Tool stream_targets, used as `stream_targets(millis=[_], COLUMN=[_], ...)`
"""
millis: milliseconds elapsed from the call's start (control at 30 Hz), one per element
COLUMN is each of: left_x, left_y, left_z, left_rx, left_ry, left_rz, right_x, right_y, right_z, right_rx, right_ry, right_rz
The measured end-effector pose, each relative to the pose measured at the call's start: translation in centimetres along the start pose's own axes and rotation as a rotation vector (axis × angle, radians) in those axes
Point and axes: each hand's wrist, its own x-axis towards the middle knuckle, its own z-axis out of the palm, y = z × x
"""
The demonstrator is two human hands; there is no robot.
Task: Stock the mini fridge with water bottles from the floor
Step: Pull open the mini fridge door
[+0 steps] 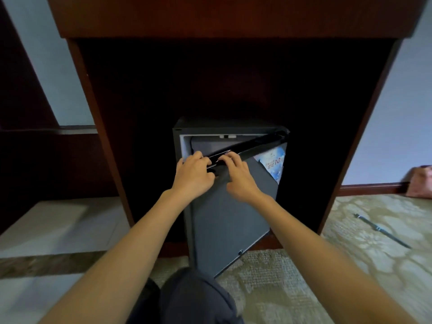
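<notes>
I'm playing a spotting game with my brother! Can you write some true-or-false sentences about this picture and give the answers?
1. The left hand and right hand both hold the top edge of the fridge door. True.
2. The fridge door is shut tight. False: it stands partly open.
3. The mini fridge sits under a wooden desk. True.
4. The right hand holds a water bottle. False: no bottle is in view.
5. A red ball lies on the carpet. False: a thin dark pen-like thing lies there.
</notes>
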Motion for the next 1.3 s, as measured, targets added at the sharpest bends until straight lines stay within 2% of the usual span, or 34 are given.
stream_targets(millis=[200, 300, 400, 567, 633, 800, 900, 1033, 1133, 1300], left_x=[-6.5, -8.2, -9.3, -10.4, -10.6, -9.7, -9.0, -8.6, -9.2, -11.5], left_y=[6.3, 9.2, 12.4, 18.5, 20.8, 24.6, 26.3, 28.1, 27.7, 25.0], left_z=[0.4, 1.1, 2.4, 5.8, 7.3, 11.5, 13.2, 14.8, 16.7, 21.2], left_rx=[-0.135, -0.203, -0.374, -0.618, -0.606, -0.461, -0.404, -0.332, -0.261, -0.233], left_ry=[0.040, 0.088, 0.080, -0.087, -0.126, -0.064, -0.143, -0.302, -0.450, -0.653], left_rz=[0.176, 0.313, 0.410, 0.546, 0.625, 0.787, 0.822, 0.795, 0.726, 0.495], right_x=[-7.4, -11.0, -14.6, -20.2, -22.0, -24.0, -24.2, -24.7, -26.1, -31.5], right_y=[3.2, 4.8, 7.0, 11.2, 12.6, 17.0, 19.3, 21.6, 22.7, 22.7], right_z=[-1.8, -3.4, -4.7, -7.6, -8.8, -10.2, -10.8, -11.5, -10.9, -8.5], right_rx=[-0.031, 0.165, 0.350, 0.642, 0.717, 0.790, 0.813, 0.729, 0.692, 0.638], right_ry=[0.178, 0.259, 0.365, 0.578, 0.675, 0.779, 0.806, 0.795, 0.680, 0.472], right_rz=[-0.005, 0.022, 0.173, 0.445, 0.536, 0.811, 0.938, 1.007, 1.075, 1.151])
